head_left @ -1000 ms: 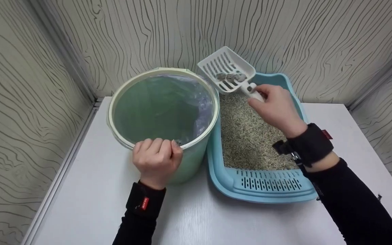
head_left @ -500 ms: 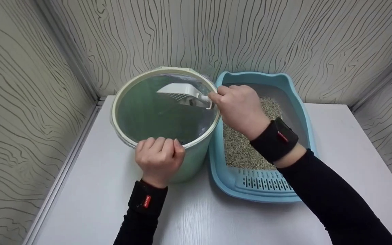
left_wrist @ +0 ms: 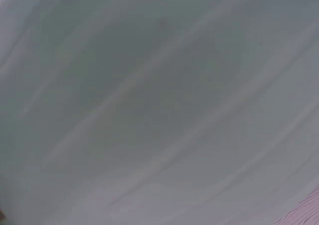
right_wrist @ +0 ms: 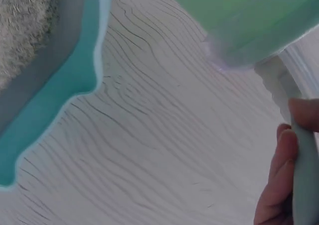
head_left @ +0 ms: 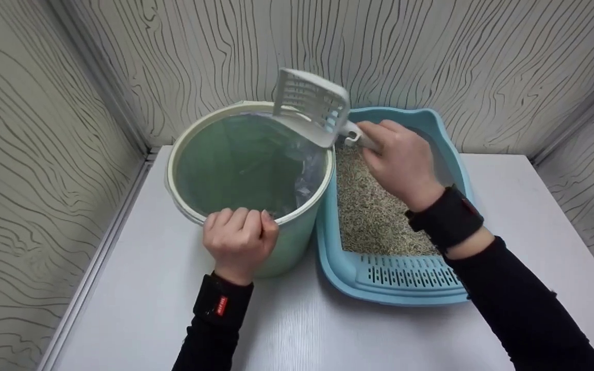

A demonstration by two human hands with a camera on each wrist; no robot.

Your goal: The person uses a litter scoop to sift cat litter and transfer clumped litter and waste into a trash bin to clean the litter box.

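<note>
Both hands busy | right hand [head_left: 402, 165] grips scoop [head_left: 311, 105] | left hand [head_left: 240, 242] grips bin [head_left: 183, 206]

A white table [head_left: 137, 304] carries a green bin [head_left: 286, 242] and, touching the bin's right side, a blue litter tray [head_left: 359, 283] holding pale litter [head_left: 369, 216].

No readable text anywhere (red wristband tag [head_left: 219, 305] too blurred)
</note>
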